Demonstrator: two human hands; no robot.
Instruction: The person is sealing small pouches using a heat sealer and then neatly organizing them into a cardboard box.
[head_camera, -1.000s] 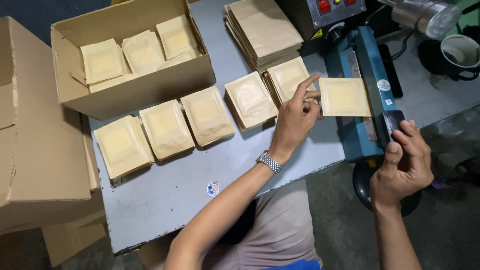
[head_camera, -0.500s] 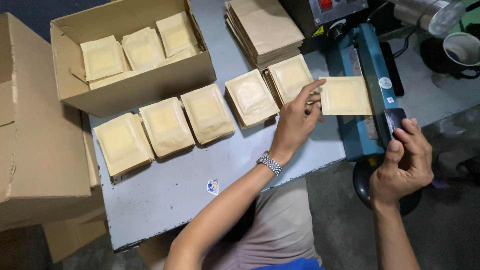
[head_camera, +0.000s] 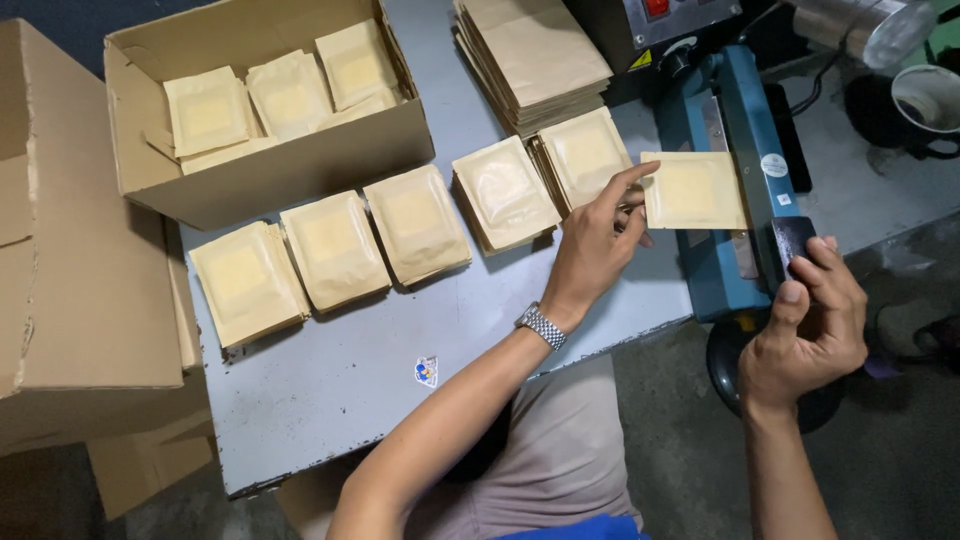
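Pouch (head_camera: 693, 190) of tan paper lies at the table's right edge, one end under the blue sealer's arm (head_camera: 745, 150); left hand (head_camera: 592, 245) pinches it, right hand (head_camera: 805, 325) grips the black handle (head_camera: 790, 243). Sealing seems underway; release looks next.

Flat tan pouch (head_camera: 692, 190) lies across blue sealer (head_camera: 735, 170), apparently clamped.

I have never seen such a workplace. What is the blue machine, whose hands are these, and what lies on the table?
The view comes from a camera on the person's head, looking down. The left hand holds a tan pouch whose right edge lies in the blue sealing machine. The right hand grips the machine's black handle. On the grey table lie piles of pouches, a stack of flat brown bags and an open cardboard box with more pouches inside.
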